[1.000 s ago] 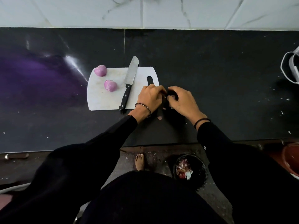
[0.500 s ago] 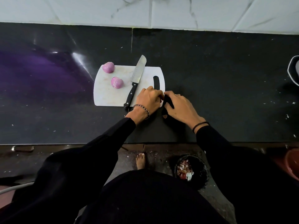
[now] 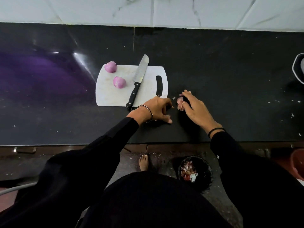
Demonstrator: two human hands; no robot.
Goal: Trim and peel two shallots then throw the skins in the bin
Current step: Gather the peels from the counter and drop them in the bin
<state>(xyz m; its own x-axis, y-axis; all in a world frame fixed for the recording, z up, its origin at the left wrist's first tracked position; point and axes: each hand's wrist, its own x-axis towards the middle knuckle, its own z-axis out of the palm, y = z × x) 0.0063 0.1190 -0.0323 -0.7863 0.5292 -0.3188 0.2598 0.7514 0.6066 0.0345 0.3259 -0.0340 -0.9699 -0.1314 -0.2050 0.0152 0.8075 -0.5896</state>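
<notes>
Gripping shallot skins (image 3: 180, 103) at frame centre is the right hand (image 3: 195, 111); the left hand (image 3: 156, 109) rests beside it, fingers loose, on the counter (image 3: 213, 71).

The left grip (image 3: 155, 110) and right grip (image 3: 195, 111), joined at the cutting board's (image 3: 113, 99) handle end 0.5 s ago, are now apart. The right grip has shifted right, and skins (image 3: 180, 103) now show in its fingers. The left grip has drawn back, fingertips on the desk (image 3: 230, 79).
</notes>
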